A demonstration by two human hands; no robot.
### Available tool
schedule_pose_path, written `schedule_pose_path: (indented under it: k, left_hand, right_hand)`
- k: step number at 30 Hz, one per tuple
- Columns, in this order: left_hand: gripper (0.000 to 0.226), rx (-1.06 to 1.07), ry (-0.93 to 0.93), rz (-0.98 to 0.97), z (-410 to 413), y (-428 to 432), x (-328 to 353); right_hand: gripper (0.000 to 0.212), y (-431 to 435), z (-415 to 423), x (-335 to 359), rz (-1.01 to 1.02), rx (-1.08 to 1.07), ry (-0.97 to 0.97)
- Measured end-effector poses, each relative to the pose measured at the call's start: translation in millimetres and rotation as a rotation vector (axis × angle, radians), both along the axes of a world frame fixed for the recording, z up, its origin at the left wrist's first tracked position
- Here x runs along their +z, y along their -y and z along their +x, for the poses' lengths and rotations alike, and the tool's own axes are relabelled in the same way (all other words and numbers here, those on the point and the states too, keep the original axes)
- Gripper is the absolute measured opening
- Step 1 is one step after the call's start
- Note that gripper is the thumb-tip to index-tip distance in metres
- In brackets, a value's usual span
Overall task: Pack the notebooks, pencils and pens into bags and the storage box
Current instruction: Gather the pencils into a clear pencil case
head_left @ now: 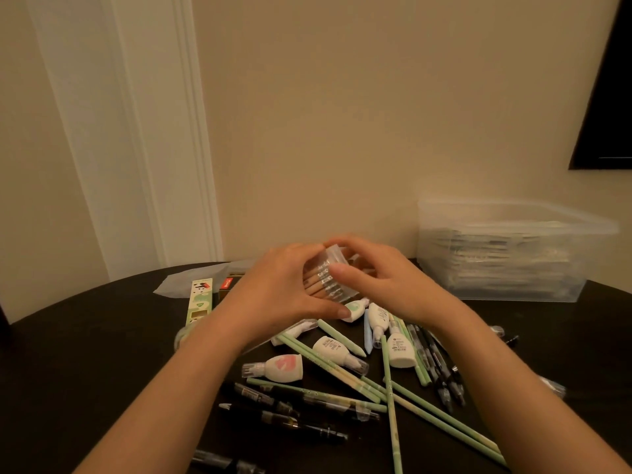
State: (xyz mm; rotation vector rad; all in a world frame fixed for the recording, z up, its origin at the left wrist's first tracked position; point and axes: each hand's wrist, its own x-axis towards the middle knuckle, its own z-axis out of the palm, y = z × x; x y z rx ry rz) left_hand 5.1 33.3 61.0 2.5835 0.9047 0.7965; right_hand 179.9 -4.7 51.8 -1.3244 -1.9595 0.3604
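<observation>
Both hands are gripping a clear bag [329,276] above the table [85,354]. The left hand [284,289] is curling its fingers over the top with the thumb underneath, while the right hand [383,278] is pinching it from the three o'clock side, thumb lying on the plastic. Wooden pencils [313,286] are showing inside the bag. The box [506,254] is standing at two o'clock from the hands, well apart, its contents blurred. Green pencils [441,415], pens [284,415] and white correctors [335,348] are lying crossed at six o'clock, and a carton [200,299] is lying at nine.
</observation>
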Motion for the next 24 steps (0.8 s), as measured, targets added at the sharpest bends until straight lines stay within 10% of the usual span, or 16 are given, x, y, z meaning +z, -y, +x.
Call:
schedule_pose_path:
  k: [24]
  left_hand:
    - [0.066, 0.046, -0.012, 0.026, 11, -6, -17]
  right_hand:
    - [0.023, -8, -14, -9, 0.249, -0.225, 0.078]
